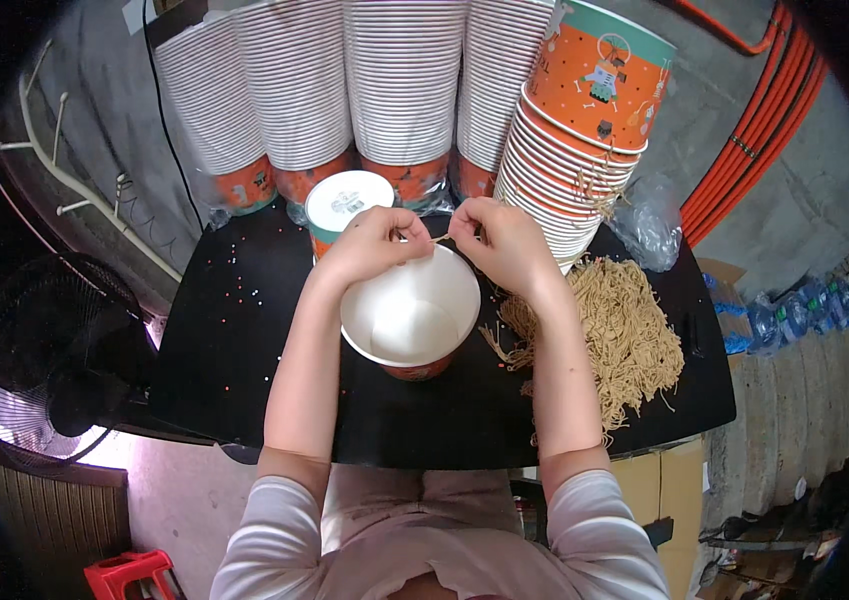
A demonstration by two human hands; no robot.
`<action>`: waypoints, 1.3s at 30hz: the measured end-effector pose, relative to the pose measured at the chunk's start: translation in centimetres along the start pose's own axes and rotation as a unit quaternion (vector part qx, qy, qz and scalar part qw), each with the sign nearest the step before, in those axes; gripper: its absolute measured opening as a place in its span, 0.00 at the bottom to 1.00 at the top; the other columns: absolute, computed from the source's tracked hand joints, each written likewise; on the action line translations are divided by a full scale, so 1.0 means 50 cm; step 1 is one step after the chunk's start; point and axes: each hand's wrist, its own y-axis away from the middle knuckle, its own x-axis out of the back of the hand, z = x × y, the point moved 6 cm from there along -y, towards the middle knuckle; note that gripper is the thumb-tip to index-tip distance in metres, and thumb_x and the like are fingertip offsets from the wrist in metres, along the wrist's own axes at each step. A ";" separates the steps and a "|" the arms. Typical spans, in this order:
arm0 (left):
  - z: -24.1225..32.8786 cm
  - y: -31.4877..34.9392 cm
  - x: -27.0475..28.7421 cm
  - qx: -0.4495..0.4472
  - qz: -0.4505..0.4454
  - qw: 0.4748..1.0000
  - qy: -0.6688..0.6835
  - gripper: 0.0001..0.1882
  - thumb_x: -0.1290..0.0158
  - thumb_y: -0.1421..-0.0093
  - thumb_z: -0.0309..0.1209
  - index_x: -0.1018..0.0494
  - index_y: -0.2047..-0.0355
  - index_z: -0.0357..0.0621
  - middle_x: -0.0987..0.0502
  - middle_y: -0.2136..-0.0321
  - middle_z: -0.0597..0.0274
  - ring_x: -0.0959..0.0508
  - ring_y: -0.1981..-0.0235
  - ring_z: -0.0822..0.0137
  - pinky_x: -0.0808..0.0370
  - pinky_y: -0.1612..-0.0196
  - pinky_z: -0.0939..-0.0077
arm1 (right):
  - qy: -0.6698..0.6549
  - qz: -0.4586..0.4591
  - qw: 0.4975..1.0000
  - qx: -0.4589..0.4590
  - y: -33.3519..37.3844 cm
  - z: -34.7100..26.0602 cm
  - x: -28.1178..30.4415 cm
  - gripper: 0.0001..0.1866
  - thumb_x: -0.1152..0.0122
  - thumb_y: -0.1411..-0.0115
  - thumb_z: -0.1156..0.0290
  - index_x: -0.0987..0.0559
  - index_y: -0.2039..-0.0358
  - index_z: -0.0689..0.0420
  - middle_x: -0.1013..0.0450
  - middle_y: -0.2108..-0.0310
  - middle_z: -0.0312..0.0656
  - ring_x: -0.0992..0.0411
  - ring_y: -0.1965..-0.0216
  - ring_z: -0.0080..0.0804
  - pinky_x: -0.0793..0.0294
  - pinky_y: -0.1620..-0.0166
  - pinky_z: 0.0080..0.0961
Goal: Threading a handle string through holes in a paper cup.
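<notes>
In front of me stands a paper bucket (pixel 411 305) with a white inside and an orange outside. My left hand (pixel 379 243) and my right hand (pixel 500 242) meet over its far rim, both with fingers pinched. Between the fingertips runs a short piece of tan string (pixel 440 239), held from both sides. Whether the string passes through the bucket's wall is hidden by the rim and fingers. A heap of tan strings (pixel 624 335) lies beside my right forearm. Behind my left hand is an orange tub with a white top (pixel 349 200).
Tall stacks of nested paper buckets (pixel 404 85) in clear plastic line the back. A leaning stack of orange buckets (pixel 599 85) rises behind my right hand, next to crumpled plastic (pixel 650 222). Small beads dot the black table (pixel 219 350). A fan (pixel 59 360) stands left.
</notes>
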 end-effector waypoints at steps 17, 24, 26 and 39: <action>0.008 0.006 0.001 0.020 0.012 0.999 -0.045 0.08 0.35 0.46 0.31 0.14 0.67 0.43 0.17 0.75 0.67 0.26 0.76 0.76 0.28 0.70 0.75 | 0.016 0.000 1.000 -0.006 -0.006 -0.010 0.005 0.07 0.36 0.43 0.69 0.18 0.68 0.59 0.21 0.69 0.47 0.20 0.66 0.46 0.23 0.61 0.38; 0.035 0.006 0.002 -0.023 0.027 0.999 0.018 0.11 0.33 0.46 0.30 0.14 0.62 0.42 0.20 0.79 0.71 0.29 0.80 0.82 0.31 0.74 0.81 | -0.027 0.016 0.998 0.048 -0.004 -0.020 0.011 0.07 0.37 0.39 0.70 0.20 0.65 0.61 0.24 0.72 0.45 0.25 0.71 0.40 0.28 0.65 0.34; 0.049 0.009 -0.001 -0.023 0.025 0.998 0.054 0.12 0.33 0.45 0.29 0.15 0.59 0.40 0.21 0.80 0.72 0.29 0.80 0.82 0.31 0.74 0.82 | -0.035 0.013 0.998 0.049 -0.005 -0.023 0.006 0.07 0.38 0.38 0.71 0.20 0.64 0.61 0.21 0.67 0.51 0.20 0.64 0.50 0.23 0.60 0.40; 0.049 -0.009 -0.011 -0.142 0.064 0.984 0.088 0.12 0.31 0.44 0.28 0.16 0.61 0.39 0.17 0.56 0.62 0.19 0.54 0.70 0.24 0.50 0.72 | -0.112 0.040 0.991 0.065 -0.006 -0.040 0.010 0.06 0.40 0.35 0.72 0.25 0.59 0.59 0.22 0.68 0.46 0.21 0.65 0.46 0.24 0.62 0.38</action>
